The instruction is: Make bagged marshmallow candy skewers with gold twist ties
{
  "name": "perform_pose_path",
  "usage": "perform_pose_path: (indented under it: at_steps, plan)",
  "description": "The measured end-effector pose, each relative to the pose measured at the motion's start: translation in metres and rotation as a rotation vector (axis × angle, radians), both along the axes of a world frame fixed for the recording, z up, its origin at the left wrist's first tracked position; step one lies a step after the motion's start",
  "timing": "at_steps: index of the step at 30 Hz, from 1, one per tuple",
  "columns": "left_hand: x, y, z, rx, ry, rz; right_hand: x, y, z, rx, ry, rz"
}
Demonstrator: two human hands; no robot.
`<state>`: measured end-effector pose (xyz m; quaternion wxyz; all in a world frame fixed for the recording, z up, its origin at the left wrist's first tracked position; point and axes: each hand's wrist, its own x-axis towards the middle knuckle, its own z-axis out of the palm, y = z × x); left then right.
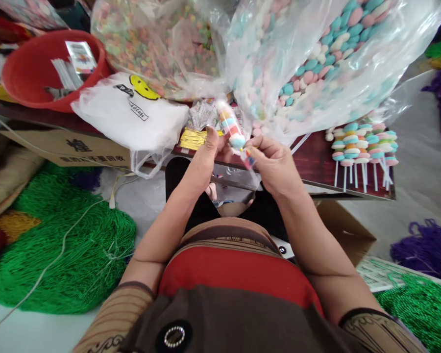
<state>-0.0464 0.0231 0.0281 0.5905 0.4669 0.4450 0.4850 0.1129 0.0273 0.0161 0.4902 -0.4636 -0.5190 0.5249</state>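
By the counter [316,164], the right hand [275,164] is pinching shiny, stripy wrapped candy [231,126] — the left hand [205,157] is gaping beside it.

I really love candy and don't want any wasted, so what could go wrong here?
The wrapped candy could get squashed if the right hand, pinching its near end, squeezes too hard. The candy sticks near the edge of the table might get knocked off. The white bag hangs partly over that edge, so it could snag.
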Motion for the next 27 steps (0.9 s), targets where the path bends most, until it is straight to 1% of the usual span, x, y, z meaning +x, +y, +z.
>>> perform_pose_path:
  at_steps: [2,3,4,7,9,12,14,16,17,20,22,24,25,26,27]
  plan:
    - [-0.005,-0.002,0.003,0.108,0.004,-0.054,-0.002,-0.003,-0.004,-0.057,0.035,0.055]
    - [-0.008,-0.004,0.005,0.144,0.046,-0.083,-0.003,-0.003,-0.006,-0.076,0.048,0.064]
    - [-0.009,-0.007,0.005,0.144,0.108,-0.117,-0.003,-0.003,-0.007,-0.084,0.054,0.053]
    - [-0.007,-0.013,0.0,0.048,0.293,-0.228,-0.001,-0.001,-0.009,-0.053,0.051,-0.03]
    - [-0.003,-0.015,-0.007,-0.03,0.348,-0.257,0.002,-0.002,-0.009,-0.028,0.057,-0.055]
    - [0.005,-0.014,-0.016,-0.096,0.285,-0.225,0.009,-0.009,-0.01,-0.041,0.053,-0.06]
    - [0.01,-0.014,-0.02,-0.081,0.206,-0.209,0.016,-0.017,-0.014,-0.094,0.06,-0.055]
    - [0.016,-0.016,-0.024,-0.007,0.198,-0.253,0.026,-0.027,-0.021,-0.181,0.101,-0.044]
    - [0.02,-0.018,-0.028,0.054,0.232,-0.307,0.032,-0.032,-0.024,-0.234,0.13,-0.041]
    - [0.036,-0.026,-0.04,0.325,0.44,-0.519,0.054,-0.053,-0.034,-0.409,0.219,-0.044]
    - [0.046,-0.032,-0.047,0.486,0.581,-0.67,0.072,-0.072,-0.037,-0.493,0.239,-0.061]
    - [0.052,-0.036,-0.05,0.552,0.652,-0.793,0.096,-0.093,-0.041,-0.534,0.184,-0.113]
    - [0.053,-0.037,-0.051,0.553,0.653,-0.821,0.111,-0.103,-0.043,-0.538,0.135,-0.159]
    - [0.052,-0.036,-0.052,0.539,0.638,-0.815,0.128,-0.114,-0.047,-0.552,0.077,-0.188]
    - [0.049,-0.034,-0.053,0.509,0.614,-0.776,0.146,-0.125,-0.052,-0.548,0.014,-0.229]
